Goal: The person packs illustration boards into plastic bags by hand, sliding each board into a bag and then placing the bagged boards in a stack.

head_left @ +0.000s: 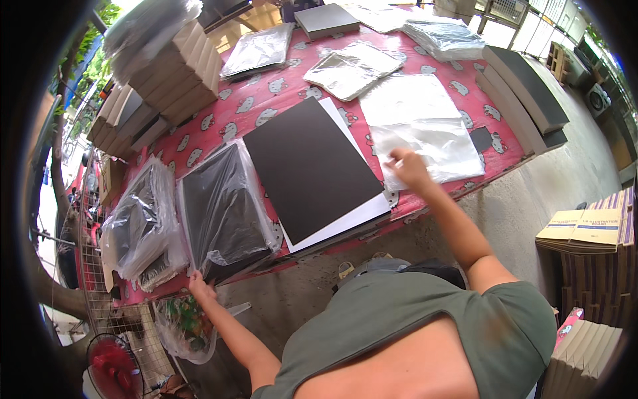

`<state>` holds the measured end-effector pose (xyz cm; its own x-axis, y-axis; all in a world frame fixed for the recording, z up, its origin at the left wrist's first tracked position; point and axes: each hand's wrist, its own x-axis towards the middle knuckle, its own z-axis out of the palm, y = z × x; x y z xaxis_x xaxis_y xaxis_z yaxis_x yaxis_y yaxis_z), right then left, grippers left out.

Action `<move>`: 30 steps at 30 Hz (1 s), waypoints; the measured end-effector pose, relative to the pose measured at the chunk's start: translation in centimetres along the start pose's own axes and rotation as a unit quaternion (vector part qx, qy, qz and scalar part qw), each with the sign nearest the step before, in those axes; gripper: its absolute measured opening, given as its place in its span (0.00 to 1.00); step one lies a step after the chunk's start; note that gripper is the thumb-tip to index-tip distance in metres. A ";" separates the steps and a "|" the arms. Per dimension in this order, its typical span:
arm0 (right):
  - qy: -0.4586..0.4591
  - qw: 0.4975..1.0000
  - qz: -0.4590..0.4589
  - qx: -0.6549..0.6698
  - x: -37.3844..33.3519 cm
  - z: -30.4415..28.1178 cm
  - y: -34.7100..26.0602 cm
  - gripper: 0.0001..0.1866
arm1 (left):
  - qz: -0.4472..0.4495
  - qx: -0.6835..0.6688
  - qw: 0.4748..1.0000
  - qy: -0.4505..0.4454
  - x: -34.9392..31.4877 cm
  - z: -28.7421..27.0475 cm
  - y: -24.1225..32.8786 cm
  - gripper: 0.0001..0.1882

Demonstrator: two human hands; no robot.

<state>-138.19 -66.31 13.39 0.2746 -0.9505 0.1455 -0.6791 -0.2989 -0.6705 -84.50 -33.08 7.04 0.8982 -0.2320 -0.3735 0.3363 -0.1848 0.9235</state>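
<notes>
1. The right hand (409, 169) sits centre-right in the frame, fingers closed in a pinch on the near edge of a clear bag (432, 143) that lies on a flat stack of such bags.
2. The left hand (199, 287) is at lower left, fingers curled on the near corner of a bagged black board (226, 206) at the desk's front edge.
3. Between the hands, at centre, a bare black board (309, 166) lies on a white sheet (362, 213), not yet in any bag.
4. Judged from this layout, the work looks partly done: one board is sleeved at the left, more wrapped bundles (136, 226) sit left of it, and the bare board is left to sleeve, with the bag stack looking well stocked.
5. Further out, silvery wrapped packs (349, 66) lie in the upper middle, and a grey box (325, 18) sits at the top.
6. The desk (266, 106) wears a pink cloth with a white cartoon-cat print. Tan boxes (179, 70) are stacked at upper left, dark flat slabs (525, 93) at upper right.
7. The floor (565, 173) is bare concrete. Yellow-topped cartons (585, 229) stand at right, a red fan (109, 369) and a wire rack at lower left, with leaves in daylight at the upper left rim.
</notes>
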 end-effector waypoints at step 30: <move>-0.112 0.958 0.018 0.262 -4.0 -12.4 -6.6 0.10 | 0.063 -0.168 0.842 -0.509 -35.8 29.5 4.2 0.06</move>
<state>-143.30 -61.64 26.25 0.4361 -0.8999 -0.0058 -0.2719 -0.1257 -0.9541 -123.57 -53.71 21.71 0.2813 -0.9596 0.0057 0.4722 0.1436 0.8697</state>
